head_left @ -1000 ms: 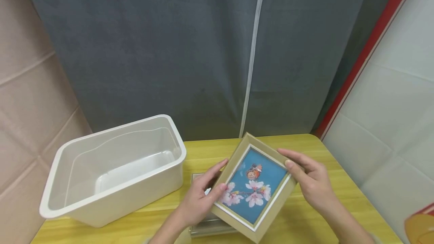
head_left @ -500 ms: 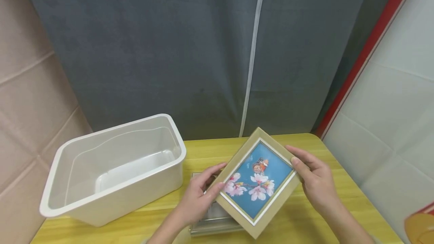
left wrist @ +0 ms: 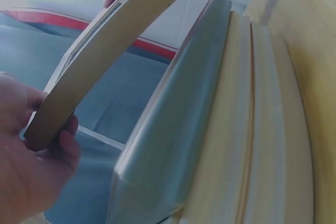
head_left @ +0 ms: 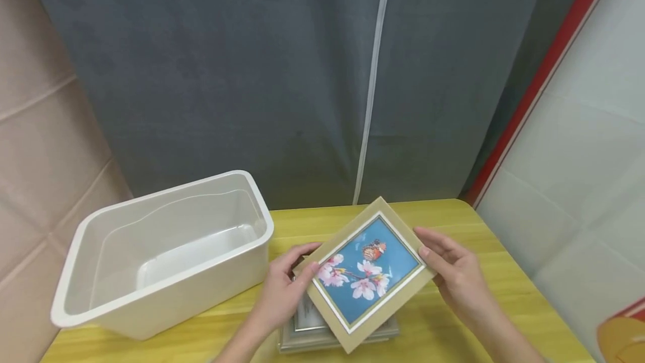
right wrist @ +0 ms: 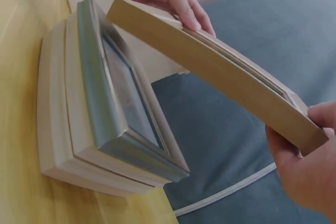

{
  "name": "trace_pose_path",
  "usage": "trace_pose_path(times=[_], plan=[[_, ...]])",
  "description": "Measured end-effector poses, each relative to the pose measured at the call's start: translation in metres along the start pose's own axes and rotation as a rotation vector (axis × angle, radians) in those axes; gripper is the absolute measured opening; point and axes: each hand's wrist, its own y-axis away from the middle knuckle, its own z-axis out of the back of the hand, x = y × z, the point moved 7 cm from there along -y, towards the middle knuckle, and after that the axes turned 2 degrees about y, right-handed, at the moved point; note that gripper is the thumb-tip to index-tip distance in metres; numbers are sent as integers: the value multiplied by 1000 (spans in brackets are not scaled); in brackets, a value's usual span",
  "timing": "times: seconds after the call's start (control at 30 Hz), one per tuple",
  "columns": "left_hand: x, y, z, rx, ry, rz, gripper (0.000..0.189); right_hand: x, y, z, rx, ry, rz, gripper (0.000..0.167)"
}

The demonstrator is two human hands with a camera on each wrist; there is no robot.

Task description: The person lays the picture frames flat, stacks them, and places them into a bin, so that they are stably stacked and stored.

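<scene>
A tan picture frame (head_left: 370, 273) with a white inner border shows a butterfly over pink blossoms on blue. My left hand (head_left: 282, 287) grips its left corner, thumb on the front. At the opposite corner my right hand (head_left: 456, 276) pinches the edge between thumb and fingers. The picture frame is held tilted above a stack of frames (head_left: 337, 340), partly hidden beneath it in the head view. In the right wrist view, a silvery frame (right wrist: 128, 93) tops that stack, with several cream-coloured frames (right wrist: 63, 114) under it.
A white plastic bin (head_left: 166, 262) stands on the left of the yellow wooden table (head_left: 443, 329). Behind the table hangs a grey curtain (head_left: 242, 71) with a pale vertical strip. White padded panels (head_left: 589, 184) line the right side, and a red and orange object (head_left: 625, 332) shows at the right edge.
The held picture frame first shifted up and right, then back left and slightly down, turning a little anticlockwise. Both hands moved with it, and more of the stack below now shows.
</scene>
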Motion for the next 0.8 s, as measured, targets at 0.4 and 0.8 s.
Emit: trace_pose_path(times=[0.4,0.8], plan=[[2,-1,19,-125,-87,64,26,-20,10,-8,79,98,-95,38],[13,-3,28,-148,-132,179,26,-36,11,-14,120,171,-194,51]])
